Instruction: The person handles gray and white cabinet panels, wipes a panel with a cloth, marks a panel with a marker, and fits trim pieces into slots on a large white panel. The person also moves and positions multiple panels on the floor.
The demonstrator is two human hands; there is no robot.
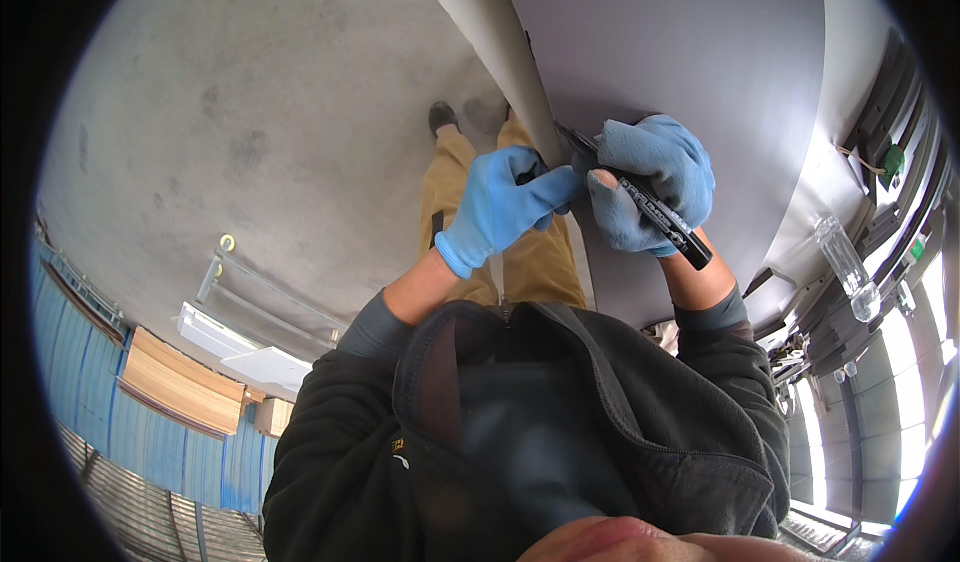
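1 grey panel [690,32] extends beneath the right hand [655,172], its edge beside the left hand [505,197] (finger closure cannot be told). The right hand is clamped on 1 black marker [665,224], slanting between thumb and fingers. Possible fault: a slack grip could let the marker slip, streaking the panel.

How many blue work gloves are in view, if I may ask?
2: one glove on the left hand, near the grey panel's edge; another on the right hand, which holds a black marker.
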